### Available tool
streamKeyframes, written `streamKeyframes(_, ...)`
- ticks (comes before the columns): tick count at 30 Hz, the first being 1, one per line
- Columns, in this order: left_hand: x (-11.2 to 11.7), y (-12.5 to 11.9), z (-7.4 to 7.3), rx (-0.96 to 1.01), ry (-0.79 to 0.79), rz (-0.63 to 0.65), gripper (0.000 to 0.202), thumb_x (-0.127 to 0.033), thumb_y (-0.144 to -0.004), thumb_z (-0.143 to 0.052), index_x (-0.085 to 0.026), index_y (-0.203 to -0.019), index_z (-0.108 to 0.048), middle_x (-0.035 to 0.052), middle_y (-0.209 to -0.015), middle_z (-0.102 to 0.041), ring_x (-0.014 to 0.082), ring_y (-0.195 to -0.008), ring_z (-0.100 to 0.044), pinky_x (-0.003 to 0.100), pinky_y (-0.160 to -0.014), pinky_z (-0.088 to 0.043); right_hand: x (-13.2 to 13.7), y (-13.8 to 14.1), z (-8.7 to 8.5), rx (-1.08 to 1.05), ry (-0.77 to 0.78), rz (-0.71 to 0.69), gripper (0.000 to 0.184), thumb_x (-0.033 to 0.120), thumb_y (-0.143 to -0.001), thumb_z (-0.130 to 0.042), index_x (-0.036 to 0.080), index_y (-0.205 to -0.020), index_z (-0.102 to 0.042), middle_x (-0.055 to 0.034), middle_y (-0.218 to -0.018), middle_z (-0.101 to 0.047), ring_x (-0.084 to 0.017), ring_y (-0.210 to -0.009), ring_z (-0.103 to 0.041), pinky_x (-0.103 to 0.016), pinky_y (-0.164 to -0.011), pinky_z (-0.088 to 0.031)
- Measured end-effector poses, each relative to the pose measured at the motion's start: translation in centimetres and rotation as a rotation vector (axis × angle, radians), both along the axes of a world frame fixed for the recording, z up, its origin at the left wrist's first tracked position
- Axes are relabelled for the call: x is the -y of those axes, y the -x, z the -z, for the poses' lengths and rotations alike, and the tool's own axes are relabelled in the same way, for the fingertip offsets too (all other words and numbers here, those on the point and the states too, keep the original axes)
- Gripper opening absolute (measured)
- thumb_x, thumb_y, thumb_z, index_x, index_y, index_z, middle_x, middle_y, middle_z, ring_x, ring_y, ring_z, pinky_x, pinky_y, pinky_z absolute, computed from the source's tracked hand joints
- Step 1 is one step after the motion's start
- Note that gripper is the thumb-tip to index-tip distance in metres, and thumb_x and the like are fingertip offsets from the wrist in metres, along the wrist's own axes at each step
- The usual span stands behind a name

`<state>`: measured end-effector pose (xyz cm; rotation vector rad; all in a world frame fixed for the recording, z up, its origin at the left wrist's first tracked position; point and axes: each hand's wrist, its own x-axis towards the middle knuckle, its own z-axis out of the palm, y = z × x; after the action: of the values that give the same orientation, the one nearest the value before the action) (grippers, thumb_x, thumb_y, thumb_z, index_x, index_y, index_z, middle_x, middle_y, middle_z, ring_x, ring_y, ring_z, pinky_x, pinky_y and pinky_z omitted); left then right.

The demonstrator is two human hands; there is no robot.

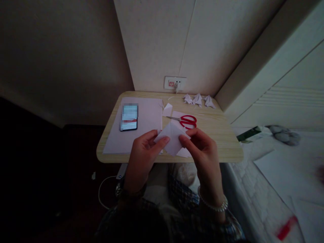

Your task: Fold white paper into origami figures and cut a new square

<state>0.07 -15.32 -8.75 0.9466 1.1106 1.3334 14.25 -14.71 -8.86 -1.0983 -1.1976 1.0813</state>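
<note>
A folded piece of white paper (173, 136), roughly diamond-shaped with a crease near its top, is held up above the front of the table. My left hand (149, 145) pinches its left corner between thumb and fingers. At the right corner, my right hand (199, 143) grips it the same way. Just beyond the paper lie red-handled scissors (187, 118), blades pointing left, partly over another sheet. A small folded paper piece (167, 109) rests beside the blade tips.
On the wooden table (217, 153), a phone (129, 118) lies on a stack of white paper (149, 125). Three folded paper figures (197, 100) stand along the back edge. Behind is a wall socket (174, 83) with a plug. White sheets (280, 168) lie on the bed at right.
</note>
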Motion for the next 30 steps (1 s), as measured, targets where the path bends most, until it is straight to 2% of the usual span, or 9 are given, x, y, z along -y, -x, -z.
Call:
streamKeyframes(5,0.0,0.2,0.1,-0.069,-0.022,-0.01,0.007,-0.022,-0.072,-0.073,-0.017,-0.073,-0.068,-0.0021,-0.071,-0.07,0.0143,-0.068,-0.063,0.021,-0.062,-0.051,0.1,-0.2,-0.1,0.035,-0.037,-0.046,0.006,0.024,-0.078,-0.068,0.022,-0.082,-0.064,0.0033,-0.075,-0.062,-0.012,-0.069,-0.058,-0.025,-0.064,-0.046)
streamKeyframes(9,0.1,0.5,-0.3,-0.287,-0.063,0.023,0.005,-0.019,-0.074,-0.068,-0.018,-0.07,-0.065,-0.0043,-0.065,-0.064,0.0123,-0.06,-0.059,0.019,-0.053,-0.046,0.0,-0.5,-0.2,0.098,-0.063,-0.064,0.014,0.024,-0.081,-0.066,0.024,-0.095,-0.067,0.0022,-0.081,-0.063,-0.012,-0.073,-0.059,-0.025,-0.065,-0.047)
streamKeyframes(13,0.2,0.7,-0.6,-0.439,-0.106,0.126,0.004,-0.021,-0.075,-0.066,-0.018,-0.077,-0.067,-0.0017,-0.074,-0.067,0.015,-0.067,-0.063,0.021,-0.058,-0.049,-0.1,-0.6,0.0,0.142,-0.057,-0.066,0.008,0.024,-0.08,-0.067,0.022,-0.088,-0.067,0.0014,-0.077,-0.064,-0.014,-0.073,-0.06,-0.026,-0.063,-0.046)
streamKeyframes(16,0.2,0.6,-0.3,-0.381,-0.093,0.123,0.012,-0.022,-0.074,-0.068,-0.018,-0.085,-0.068,0.0012,-0.081,-0.071,0.0171,-0.073,-0.066,0.023,-0.062,-0.051,-0.2,-0.5,0.1,0.113,-0.04,-0.044,0.003,0.023,-0.079,-0.066,0.021,-0.08,-0.064,0.0031,-0.07,-0.061,-0.013,-0.067,-0.057,-0.025,-0.061,-0.045)
streamKeyframes(19,-0.1,0.4,0.1,-0.204,-0.037,0.075,0.021,-0.023,-0.073,-0.071,-0.019,-0.093,-0.067,0.002,-0.08,-0.073,0.0173,-0.072,-0.068,0.024,-0.064,-0.053,-0.4,-0.3,0.1,0.081,-0.048,-0.032,0.005,0.021,-0.077,-0.066,0.021,-0.077,-0.061,0.004,-0.069,-0.059,-0.011,-0.065,-0.056,-0.025,-0.061,-0.045)
streamKeyframes(21,-0.4,0.2,0.4,-0.115,-0.007,0.03,0.021,-0.023,-0.073,-0.072,-0.019,-0.093,-0.067,0.0016,-0.077,-0.073,0.0164,-0.068,-0.067,0.025,-0.064,-0.053,-0.5,-0.2,0.3,0.1,-0.071,-0.028,0.006,0.02,-0.076,-0.066,0.021,-0.076,-0.06,0.0038,-0.071,-0.059,-0.012,-0.067,-0.056,-0.025,-0.064,-0.045)
streamKeyframes(24,-1.0,0.0,0.9,-0.099,-0.022,0.0,0.013,-0.024,-0.074,-0.07,-0.019,-0.086,-0.065,0.0006,-0.078,-0.072,0.0148,-0.066,-0.065,0.025,-0.064,-0.053,-0.9,-0.2,0.8,0.15,-0.089,-0.017,0.006,0.019,-0.076,-0.065,0.021,-0.078,-0.06,0.0036,-0.073,-0.059,-0.012,-0.07,-0.057,-0.027,-0.068,-0.047)
streamKeyframes(30,-2.5,-0.3,2.3,-0.192,-0.004,0.188,0.012,-0.027,-0.074,-0.067,-0.017,-0.079,-0.066,0.0028,-0.079,-0.072,0.0175,-0.074,-0.066,0.026,-0.068,-0.052,-1.8,-1.0,2.7,0.245,-0.014,-0.013,0.007,0.026,-0.078,-0.065,0.02,-0.081,-0.062,0.0013,-0.074,-0.062,-0.013,-0.068,-0.057,-0.027,-0.063,-0.047)
